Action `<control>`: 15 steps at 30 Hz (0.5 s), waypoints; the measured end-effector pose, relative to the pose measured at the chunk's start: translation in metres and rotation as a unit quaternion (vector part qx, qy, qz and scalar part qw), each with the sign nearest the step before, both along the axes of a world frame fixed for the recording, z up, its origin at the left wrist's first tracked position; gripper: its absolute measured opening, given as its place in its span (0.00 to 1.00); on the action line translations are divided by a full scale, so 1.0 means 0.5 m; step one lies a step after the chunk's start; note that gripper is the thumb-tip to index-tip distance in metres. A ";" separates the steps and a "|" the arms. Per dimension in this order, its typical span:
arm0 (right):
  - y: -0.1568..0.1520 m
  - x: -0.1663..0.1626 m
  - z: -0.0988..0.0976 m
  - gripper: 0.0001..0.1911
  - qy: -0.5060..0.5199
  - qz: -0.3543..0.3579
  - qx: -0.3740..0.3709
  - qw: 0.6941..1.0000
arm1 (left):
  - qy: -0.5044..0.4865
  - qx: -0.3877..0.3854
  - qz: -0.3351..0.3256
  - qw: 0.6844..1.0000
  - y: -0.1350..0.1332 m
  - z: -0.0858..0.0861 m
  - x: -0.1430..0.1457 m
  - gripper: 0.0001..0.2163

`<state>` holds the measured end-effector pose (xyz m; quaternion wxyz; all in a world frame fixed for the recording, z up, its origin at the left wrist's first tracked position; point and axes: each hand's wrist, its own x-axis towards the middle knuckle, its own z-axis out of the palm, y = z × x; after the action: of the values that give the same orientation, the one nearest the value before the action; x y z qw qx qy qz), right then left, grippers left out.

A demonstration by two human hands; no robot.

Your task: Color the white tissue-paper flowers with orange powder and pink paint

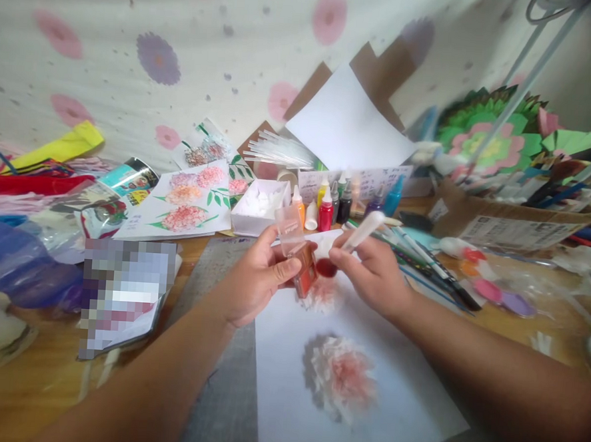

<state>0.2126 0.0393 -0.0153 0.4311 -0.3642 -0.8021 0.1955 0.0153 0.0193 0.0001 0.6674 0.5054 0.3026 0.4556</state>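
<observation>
My left hand [258, 279] is closed around a small makeup palette [302, 269] with reddish-brown pans, its clear lid [289, 230] tilted up. Between the fingers of my right hand [379, 276] is a makeup brush [365, 232] with a pale handle; its dark reddish head points down close beside the palette. Whether the bristles touch the pans I cannot tell. Below both hands lies a white sheet of paper [286, 374]. A ruffled white flower with a pink centre [348, 377] rests on it, and a second pinkish flower [321, 296] sits just under the palette, partly hidden.
Behind my hands stand several small paint bottles [326, 213] and a white box [253, 208] of white pieces. Flower pictures [191, 198] lie at left, near a pixelated device [130, 297]. Pens [433, 263] and a filled cardboard box [520, 228] are on the right.
</observation>
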 end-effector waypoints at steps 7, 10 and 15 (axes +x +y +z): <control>0.001 0.002 0.004 0.13 -0.002 -0.015 -0.021 1.000 | -0.005 -0.021 0.010 1.000 -0.007 -0.007 0.010 0.30; 0.001 0.002 0.003 0.11 -0.009 -0.002 -0.020 1.000 | -0.008 -0.020 0.020 1.000 -0.008 -0.011 0.012 0.30; 0.003 0.001 -0.001 0.14 0.001 -0.016 -0.013 1.000 | -0.013 -0.021 0.021 0.999 -0.005 -0.013 0.011 0.29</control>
<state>0.2132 0.0409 -0.0156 0.4301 -0.3824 -0.7931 0.1995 0.0210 0.0166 -0.0063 0.6723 0.4787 0.3141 0.4692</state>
